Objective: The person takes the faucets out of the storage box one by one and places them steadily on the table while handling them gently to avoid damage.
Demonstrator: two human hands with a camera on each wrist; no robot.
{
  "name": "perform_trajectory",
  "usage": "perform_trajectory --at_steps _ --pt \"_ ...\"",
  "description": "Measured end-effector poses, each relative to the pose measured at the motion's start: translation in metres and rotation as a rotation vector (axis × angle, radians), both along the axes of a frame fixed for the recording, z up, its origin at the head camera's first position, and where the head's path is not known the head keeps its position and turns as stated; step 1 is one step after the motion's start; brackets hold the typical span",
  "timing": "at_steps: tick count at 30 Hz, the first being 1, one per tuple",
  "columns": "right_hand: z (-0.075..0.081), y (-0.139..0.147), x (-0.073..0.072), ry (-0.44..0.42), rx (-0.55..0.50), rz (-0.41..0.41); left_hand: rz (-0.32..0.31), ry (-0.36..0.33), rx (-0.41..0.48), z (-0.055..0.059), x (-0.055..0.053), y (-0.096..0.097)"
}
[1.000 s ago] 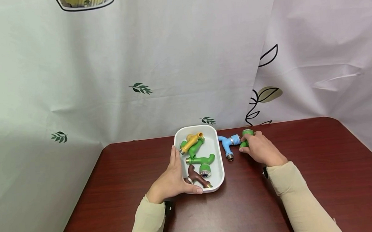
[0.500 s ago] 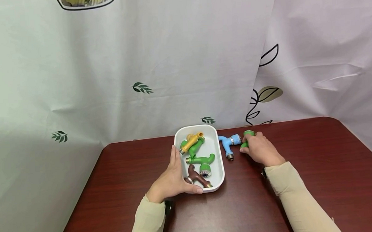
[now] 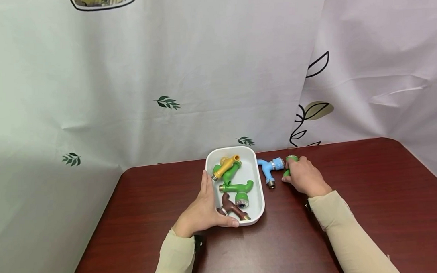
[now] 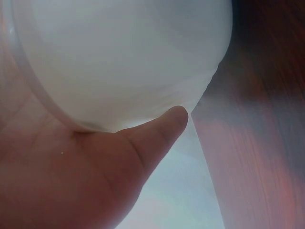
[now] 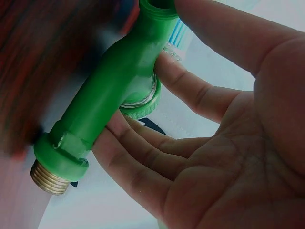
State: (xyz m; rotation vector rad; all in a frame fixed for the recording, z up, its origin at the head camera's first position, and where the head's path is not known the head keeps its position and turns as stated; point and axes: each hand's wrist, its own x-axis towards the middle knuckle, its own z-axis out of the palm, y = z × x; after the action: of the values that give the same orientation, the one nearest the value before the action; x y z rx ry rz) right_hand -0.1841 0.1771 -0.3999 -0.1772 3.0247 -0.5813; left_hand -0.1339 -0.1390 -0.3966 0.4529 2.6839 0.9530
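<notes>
Since the earlier head frames, the right hand [image 3: 306,177] has eased slightly left, and the held green tap [image 3: 292,158] sits a little lower, just right of one blue tap [image 3: 267,169]. One white tray [image 3: 253,169] stands with its far end at the back edge of the worktop [image 3: 152,203]; worktop stretches left of it, in front, and right of the right hand. Four taps lie inside: one yellow tap [image 3: 226,166], two green taps [image 3: 238,188] and one brown tap [image 3: 230,207], six altogether. The left hand [image 3: 203,213] lies with straight fingers along the tray's left side.

Left wrist view: its thumb [image 4: 159,129] touches the tray's outer wall.

Right wrist view: thumb and fingers grip the held green tap, its single brass thread [image 5: 49,179] pointing down-left.
</notes>
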Motion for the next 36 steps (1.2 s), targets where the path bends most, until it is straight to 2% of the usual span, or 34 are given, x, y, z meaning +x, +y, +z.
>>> perform_trajectory --at_steps 20,36 --pt "-0.0038 0.0004 -0.0031 0.015 -0.02 -0.027 -0.005 0.001 -0.01 -0.0006 -0.0011 -0.0003" --pt "-0.0011 -0.0027 -0.0022 0.089 -0.079 -0.079 0.003 -0.004 -0.004 0.001 0.0004 -0.0004"
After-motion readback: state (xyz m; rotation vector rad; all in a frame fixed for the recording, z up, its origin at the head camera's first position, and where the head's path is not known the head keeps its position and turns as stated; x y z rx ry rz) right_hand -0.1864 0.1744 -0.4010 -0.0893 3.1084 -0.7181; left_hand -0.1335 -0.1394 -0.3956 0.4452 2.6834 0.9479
